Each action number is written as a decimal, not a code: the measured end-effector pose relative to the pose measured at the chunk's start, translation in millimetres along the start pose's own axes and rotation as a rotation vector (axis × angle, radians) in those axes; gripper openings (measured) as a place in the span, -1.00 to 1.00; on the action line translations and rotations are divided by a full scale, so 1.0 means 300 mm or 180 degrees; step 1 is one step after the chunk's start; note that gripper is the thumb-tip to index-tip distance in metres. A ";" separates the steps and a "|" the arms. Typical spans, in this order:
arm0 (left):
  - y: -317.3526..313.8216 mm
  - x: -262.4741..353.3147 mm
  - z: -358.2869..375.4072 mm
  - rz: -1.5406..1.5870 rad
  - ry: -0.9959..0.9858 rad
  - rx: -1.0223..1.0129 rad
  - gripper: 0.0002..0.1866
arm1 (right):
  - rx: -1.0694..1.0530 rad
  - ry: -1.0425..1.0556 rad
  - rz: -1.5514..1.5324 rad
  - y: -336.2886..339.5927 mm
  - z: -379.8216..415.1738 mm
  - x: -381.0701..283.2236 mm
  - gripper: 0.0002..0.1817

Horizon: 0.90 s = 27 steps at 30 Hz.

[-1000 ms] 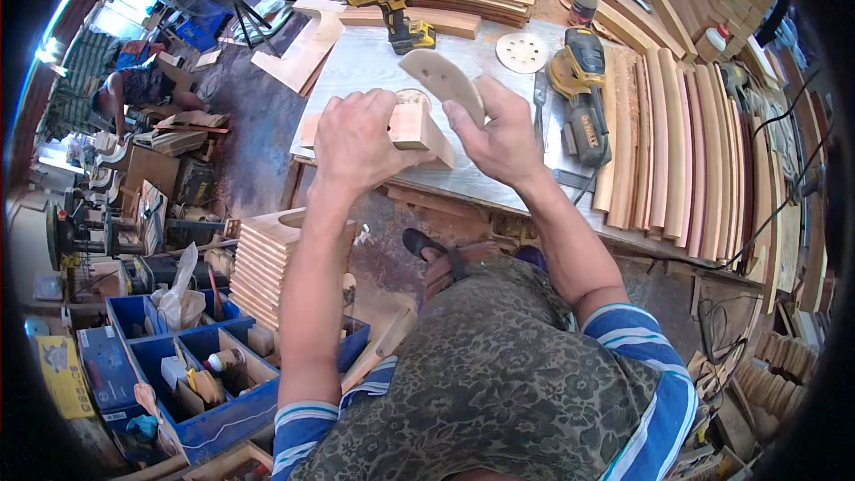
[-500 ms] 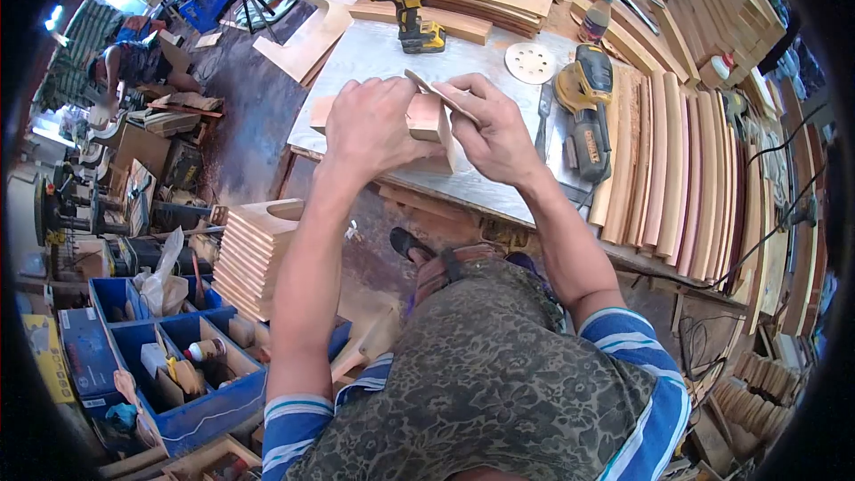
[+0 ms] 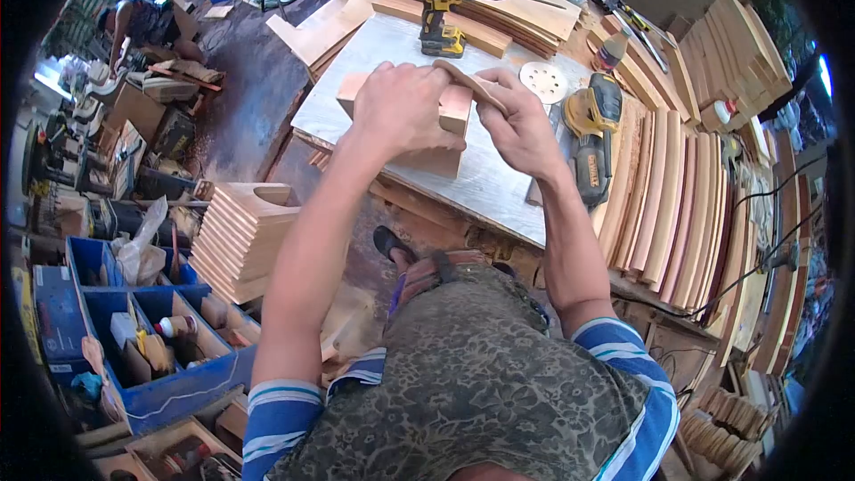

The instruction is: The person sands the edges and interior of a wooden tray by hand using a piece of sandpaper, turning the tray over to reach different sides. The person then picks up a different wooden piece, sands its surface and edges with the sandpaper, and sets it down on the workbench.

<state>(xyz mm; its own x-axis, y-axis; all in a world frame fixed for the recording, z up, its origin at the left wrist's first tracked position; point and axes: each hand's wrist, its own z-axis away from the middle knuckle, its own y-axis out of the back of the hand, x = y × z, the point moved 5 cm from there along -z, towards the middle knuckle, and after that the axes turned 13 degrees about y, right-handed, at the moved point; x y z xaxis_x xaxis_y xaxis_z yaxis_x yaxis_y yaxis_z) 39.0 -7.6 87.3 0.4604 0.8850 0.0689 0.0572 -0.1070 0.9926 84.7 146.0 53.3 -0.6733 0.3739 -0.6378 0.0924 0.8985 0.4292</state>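
Note:
My left hand point(image 3: 399, 111) is wrapped over a pale wooden block point(image 3: 454, 110), holding it above the worktable point(image 3: 321, 116). The block's lower face and right end show; the rest lies under my fingers. In my right hand point(image 3: 527, 132), pinched between thumb and fingers, is a thin brown piece of sandpaper point(image 3: 472, 85). It bends over the block's upper right edge, close to my left fingertips. Beyond the hands a yellow and black cordless drill point(image 3: 438, 4) stands upright on its battery. To the right lies a yellow and black sander point(image 3: 591, 138), near a round perforated sanding disc point(image 3: 543, 82).
Curved wooden slats point(image 3: 663, 200) line the table's right side. Boards point(image 3: 499, 0) are stacked behind the drill. At lower left sit a blue divided toolbox point(image 3: 147, 392) and a stack of cut wooden pieces point(image 3: 240, 240). Another person point(image 3: 142, 22) is at far left.
The sandpaper now curves more over the block's edge, and the block appears tilted differently in my left hand. The whole view has shifted slightly. Both hands keep their holds.

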 end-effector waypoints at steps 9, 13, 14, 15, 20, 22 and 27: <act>-0.011 -0.010 -0.018 -0.0034 -0.0066 0.0032 -0.25 | -0.0074 -0.0050 0.0232 0.013 0.005 0.004 -0.49; 0.007 -0.009 -0.034 0.0015 -0.0021 -0.0025 -0.28 | -0.0218 0.0050 0.0526 0.013 -0.012 0.016 -0.57; 0.002 -0.006 -0.027 -0.0056 -0.0025 -0.0037 -0.30 | -0.0175 0.0021 0.0467 0.013 -0.006 0.009 -0.54; -0.005 -0.007 -0.026 -0.0038 -0.0020 -0.0050 -0.30 | -0.0193 0.0007 0.0468 0.007 -0.011 0.021 -0.54; 0.011 -0.009 -0.026 0.0008 -0.0042 -0.0076 -0.25 | -0.0417 -0.0037 0.0723 0.005 -0.023 0.016 -0.39; 0.018 -0.010 -0.027 -0.0013 -0.0022 -0.0076 -0.26 | -0.0408 0.0028 0.0766 0.007 -0.020 0.004 -0.37; 0.014 -0.006 -0.025 0.0015 -0.0066 0.0001 -0.26 | -0.0548 -0.0020 0.1006 0.006 -0.014 0.021 -0.30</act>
<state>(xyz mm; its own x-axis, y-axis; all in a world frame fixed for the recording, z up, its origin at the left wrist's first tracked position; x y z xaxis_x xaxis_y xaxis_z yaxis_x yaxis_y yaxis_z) 31.8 -6.5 92.2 0.4790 0.8749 0.0715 0.0551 -0.1113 0.9923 77.6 148.9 52.6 -0.6266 0.6289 -0.4603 0.1699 0.6866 0.7069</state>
